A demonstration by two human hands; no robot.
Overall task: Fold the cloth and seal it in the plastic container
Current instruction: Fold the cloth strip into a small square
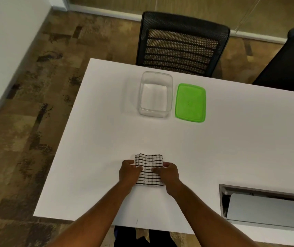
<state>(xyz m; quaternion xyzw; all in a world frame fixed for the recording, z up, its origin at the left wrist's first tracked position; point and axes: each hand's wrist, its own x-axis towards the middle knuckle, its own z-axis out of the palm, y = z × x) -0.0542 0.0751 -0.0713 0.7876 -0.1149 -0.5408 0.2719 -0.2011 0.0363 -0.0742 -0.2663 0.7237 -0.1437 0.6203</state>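
A white cloth with black check lines (149, 162) lies folded into a small rectangle on the white table (240, 139), near its front edge. My left hand (129, 172) grips the cloth's left side and my right hand (167, 172) grips its right side, thumbs on top. Farther back stands the clear plastic container (143, 93), with nothing in it. Its green lid (190, 103) lies flat on the table just to the right of it, apart from it.
A black mesh chair (181, 45) stands behind the table's far edge, and a second dark chair (288, 65) at the back right. A grey cable box with a raised flap (265, 209) is set in the table at the right front.
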